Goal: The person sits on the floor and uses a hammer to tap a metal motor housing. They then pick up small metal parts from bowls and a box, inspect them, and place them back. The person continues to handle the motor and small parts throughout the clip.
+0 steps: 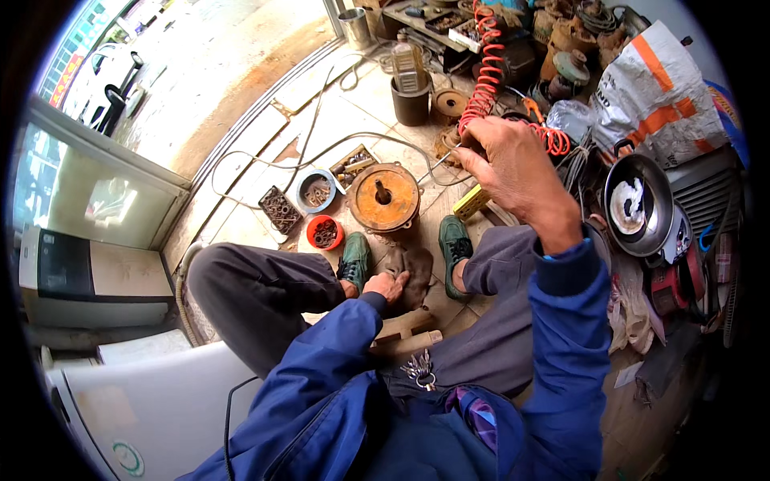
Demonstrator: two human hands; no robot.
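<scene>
Between my green shoes stands a round motor-like housing (365, 210) with a rusty orange top and a dark shaft rising from its middle. My right hand (513, 168) is raised to its right, fingers closed on a thin metal rod (434, 167) that slants down toward the housing's rim. The rod's other end is hidden in the hand. Lower down, my left hand (387, 286) is closed on a brown cloth (415, 276) lying just in front of the housing. A red coiled hose (483, 80) hangs down behind my right hand.
Left of the housing are a red bowl (324, 232), a grey-blue bowl (316, 191) and a tray (280, 210) of small metal parts. A dark pot (411, 104) stands beyond. On the right are a frying pan (639, 204) and a white sack (658, 92). A cable (365, 135) crosses the floor.
</scene>
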